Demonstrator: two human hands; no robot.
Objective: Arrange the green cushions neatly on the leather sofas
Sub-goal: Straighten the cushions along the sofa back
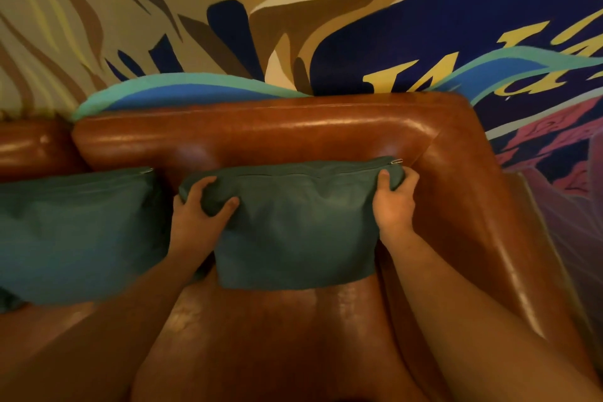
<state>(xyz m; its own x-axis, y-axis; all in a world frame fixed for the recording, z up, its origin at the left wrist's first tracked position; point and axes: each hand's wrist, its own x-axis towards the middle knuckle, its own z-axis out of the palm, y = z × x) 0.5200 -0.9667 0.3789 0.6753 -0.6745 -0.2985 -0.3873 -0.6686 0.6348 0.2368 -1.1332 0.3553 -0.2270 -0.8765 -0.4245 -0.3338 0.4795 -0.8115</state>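
Observation:
A green cushion (pixel 293 228) stands upright against the backrest of a brown leather sofa (pixel 261 130), zip edge on top. My left hand (pixel 199 209) grips its upper left corner, thumb pressed into the front. My right hand (pixel 394 199) grips its upper right corner beside the zip pull. A second green cushion (pixel 75 232) leans against the backrest to the left, close beside the first.
The sofa's right armrest (pixel 483 222) runs down just right of the held cushion. Bare seat leather (pixel 277 336) lies below the cushions. A painted mural wall (pixel 391 26) rises behind the backrest. Another leather backrest (pixel 29 147) shows at far left.

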